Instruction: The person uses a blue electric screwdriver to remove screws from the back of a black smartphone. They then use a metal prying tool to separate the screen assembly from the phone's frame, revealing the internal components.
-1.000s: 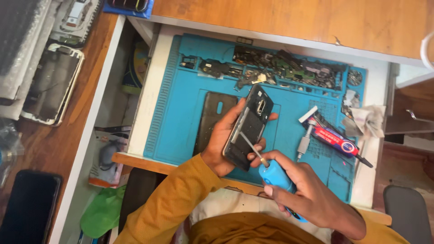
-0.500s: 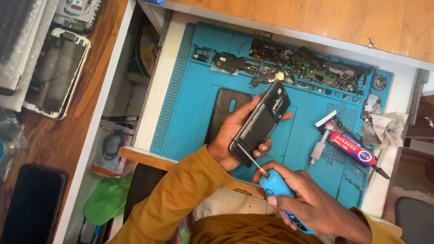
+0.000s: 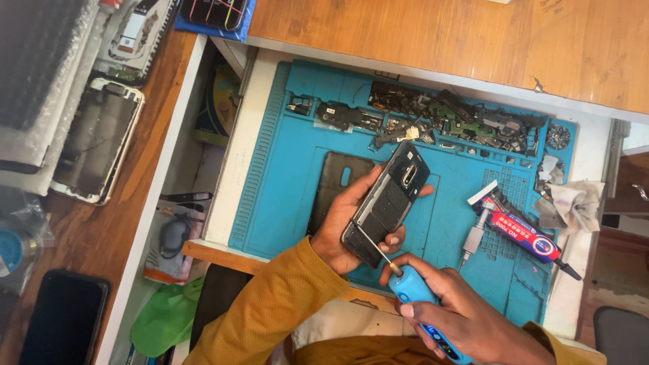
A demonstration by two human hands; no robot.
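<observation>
My left hand (image 3: 348, 220) grips an opened black phone (image 3: 389, 199) with its back removed, tilted over the blue repair mat (image 3: 284, 176). In my right hand (image 3: 460, 314) is a blue electric screwdriver (image 3: 416, 297), whose thin metal bit touches the lower part of the phone. The phone's dark back cover (image 3: 338, 186) lies flat on the mat just left of my left hand. Both sleeves are mustard yellow.
Several loose phone parts (image 3: 446, 122) fill the mat's top compartments. A red and blue glue tube (image 3: 524, 233) and a white tool (image 3: 473, 236) lie on the right, a crumpled cloth (image 3: 571, 203) beyond. Phone screens (image 3: 98, 145) and a dark phone (image 3: 64, 318) rest on the wooden desk at left.
The view has shifted slightly. My hands keep the phone and screwdriver, with the bit staying at the phone's lower part.
</observation>
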